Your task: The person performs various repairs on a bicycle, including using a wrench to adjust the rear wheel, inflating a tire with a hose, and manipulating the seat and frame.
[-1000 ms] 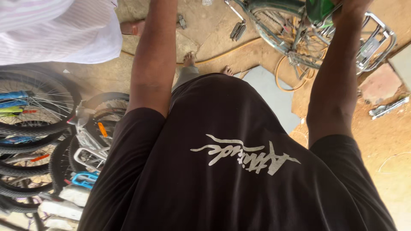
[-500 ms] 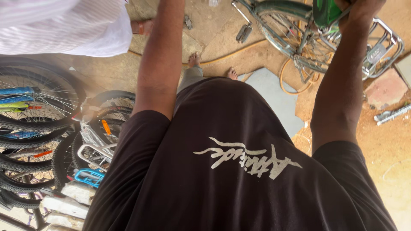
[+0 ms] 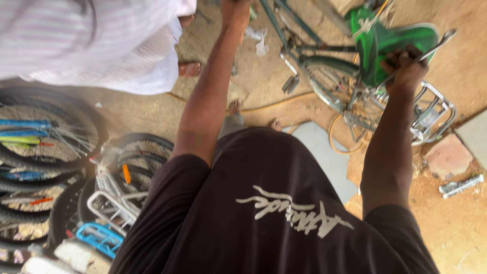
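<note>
Two hands on one green bicycle: right hand gripping a spanner, left hand cropped, grip unclear.

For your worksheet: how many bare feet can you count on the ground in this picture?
3. Two feet lie just above the dark shirt: one left, one right. A third foot shows under the white striped garment at upper left. Others may be hidden by clothing.

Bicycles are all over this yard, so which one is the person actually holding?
The green-framed bicycle with the green saddle at upper right: the right hand grips its saddle. The bicycle wheels stacked at lower left lie untouched.
</note>
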